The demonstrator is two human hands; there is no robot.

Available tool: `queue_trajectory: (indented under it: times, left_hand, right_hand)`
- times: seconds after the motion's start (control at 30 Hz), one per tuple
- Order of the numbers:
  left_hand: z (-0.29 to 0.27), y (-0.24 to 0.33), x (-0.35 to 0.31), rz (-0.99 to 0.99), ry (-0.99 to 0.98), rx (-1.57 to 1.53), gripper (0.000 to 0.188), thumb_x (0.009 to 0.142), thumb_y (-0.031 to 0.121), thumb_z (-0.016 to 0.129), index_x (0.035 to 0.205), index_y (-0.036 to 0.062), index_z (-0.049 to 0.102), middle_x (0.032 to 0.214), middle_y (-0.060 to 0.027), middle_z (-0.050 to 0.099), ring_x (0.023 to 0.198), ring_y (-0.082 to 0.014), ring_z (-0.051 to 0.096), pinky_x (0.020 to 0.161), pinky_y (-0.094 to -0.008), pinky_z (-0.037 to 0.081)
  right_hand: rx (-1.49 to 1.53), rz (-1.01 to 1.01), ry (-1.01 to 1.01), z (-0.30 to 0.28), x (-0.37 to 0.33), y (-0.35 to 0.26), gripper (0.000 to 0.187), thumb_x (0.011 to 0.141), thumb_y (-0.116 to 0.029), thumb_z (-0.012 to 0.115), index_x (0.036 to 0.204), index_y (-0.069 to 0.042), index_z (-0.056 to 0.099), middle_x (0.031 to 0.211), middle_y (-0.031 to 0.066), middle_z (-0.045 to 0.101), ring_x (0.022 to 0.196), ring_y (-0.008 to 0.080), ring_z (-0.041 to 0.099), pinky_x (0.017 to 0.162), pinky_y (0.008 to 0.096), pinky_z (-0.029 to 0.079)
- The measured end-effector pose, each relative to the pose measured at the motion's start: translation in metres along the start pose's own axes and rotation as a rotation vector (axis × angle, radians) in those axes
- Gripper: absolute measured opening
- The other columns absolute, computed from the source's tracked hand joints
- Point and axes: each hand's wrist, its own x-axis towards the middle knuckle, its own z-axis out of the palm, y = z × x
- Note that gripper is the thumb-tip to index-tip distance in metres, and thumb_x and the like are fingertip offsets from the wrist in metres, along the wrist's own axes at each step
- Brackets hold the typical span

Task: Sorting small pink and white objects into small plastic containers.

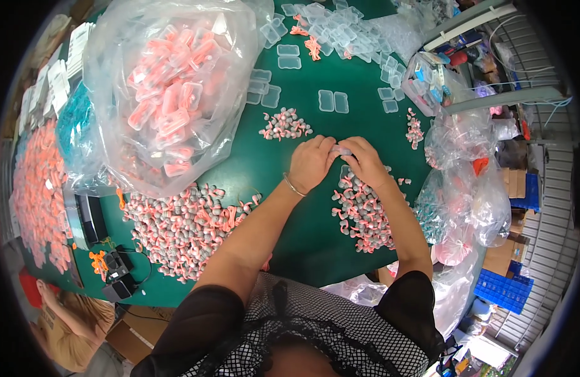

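My left hand [312, 164] and my right hand [363, 162] meet over the table, fingertips pinched together around a small pale grey piece [342, 151]. Fingers cover most of it, so its kind is hard to make out. Right of my right forearm's inner side spreads a pile of small pink-and-grey pieces [360, 210]. A smaller cluster of the same pieces [284, 124] lies just beyond my left hand. Ahead of both hands, an open clear plastic case [333, 101] rests flat, its two halves side by side.
A large clear bag [230, 135] of filled pink cases stands at left, with a big pink-and-grey pile [183, 229] in front. Empty clear cases [350, 31] heap at the far side. Plastic bags [469, 188] crowd the right edge. Another person [76, 327] sits at lower left.
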Motion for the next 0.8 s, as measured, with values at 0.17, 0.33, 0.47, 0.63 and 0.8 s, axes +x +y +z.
queue_trajectory:
  times: [0.17,0.33,0.47,0.63,0.8]
  left_hand:
    - [-0.009,-0.011,-0.006,-0.005,-0.048,-0.118,0.017,0.089,0.023,0.066,0.097,0.0070,0.065,0.087,-0.0101,0.060,0.078,-0.0311,0.062,0.066,-0.0428,0.048]
    - [-0.041,0.002,-0.010,-0.180,-0.084,-0.229,0.017,0.089,0.022,0.066,0.095,0.0063,0.066,0.086,-0.0116,0.060,0.077,-0.0328,0.062,0.065,-0.0434,0.049]
    - [-0.118,0.027,0.019,-0.043,0.102,-0.003,0.018,0.086,0.021,0.070,0.095,0.0065,0.066,0.084,-0.0107,0.060,0.075,-0.0320,0.062,0.065,-0.0417,0.049]
    - [-0.220,0.009,0.065,0.132,0.413,0.441,0.019,0.083,0.018,0.073,0.097,0.0065,0.068,0.083,-0.0116,0.060,0.072,-0.0311,0.060,0.064,-0.0424,0.047]
    - [-0.289,-0.042,0.101,0.034,0.473,0.713,0.023,0.084,0.022,0.073,0.103,0.0088,0.070,0.085,-0.0099,0.063,0.076,-0.0280,0.064,0.065,-0.0371,0.050]
  right_hand:
    - [0.167,0.196,-0.070,0.004,0.000,-0.014,0.021,0.085,-0.002,0.069,0.106,-0.003,0.066,0.089,0.0105,0.061,0.077,0.0239,0.062,0.068,0.0332,0.049]
    - [0.345,0.260,-0.111,0.000,0.027,-0.016,0.023,0.085,-0.005,0.070,0.108,-0.005,0.068,0.096,0.0103,0.064,0.084,0.0237,0.063,0.076,0.0326,0.050]
    - [-0.217,0.014,0.193,0.001,0.065,0.012,0.031,0.080,-0.008,0.072,0.112,-0.007,0.067,0.115,0.0108,0.065,0.114,0.0309,0.058,0.090,0.0391,0.048]
    - [-0.507,0.059,0.239,0.025,0.054,0.046,0.019,0.078,-0.011,0.073,0.095,-0.012,0.065,0.109,0.0056,0.064,0.112,0.0295,0.056,0.092,0.0455,0.042]
    - [-0.564,0.047,0.288,0.041,0.053,0.015,0.015,0.078,-0.016,0.075,0.083,-0.013,0.062,0.093,0.0019,0.062,0.106,0.0266,0.057,0.094,0.0487,0.037]
